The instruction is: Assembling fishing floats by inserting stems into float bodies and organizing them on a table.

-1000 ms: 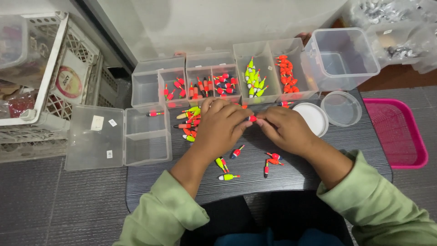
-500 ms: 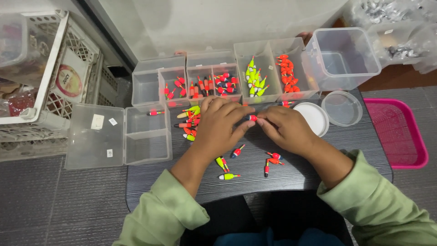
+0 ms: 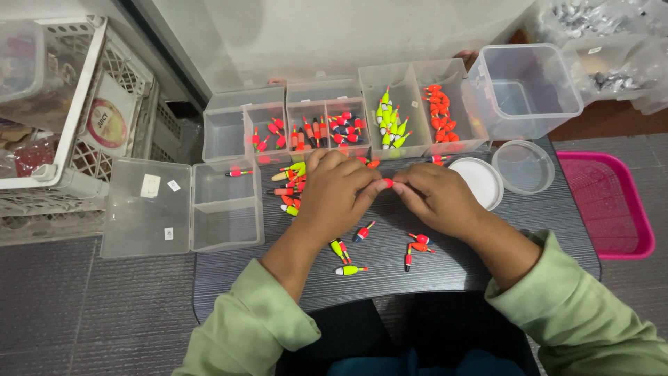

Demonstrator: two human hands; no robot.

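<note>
Nothing shifts: left hand (image 3: 337, 195) and right hand (image 3: 435, 198) stay mid-surface, fingers pinching one orange float (image 3: 387, 184) between them.

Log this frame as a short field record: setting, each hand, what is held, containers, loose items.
setting: dark wood-grain tabletop, seen from above
left hand: left hand pinching one end of a small orange-red fishing float
right hand: right hand pinching the float's other end
containers: clear plastic compartment boxes with sorted floats; empty clear square tub
loose items: scattered red and yellow-green floats
other: round white lid; pink tray
</note>
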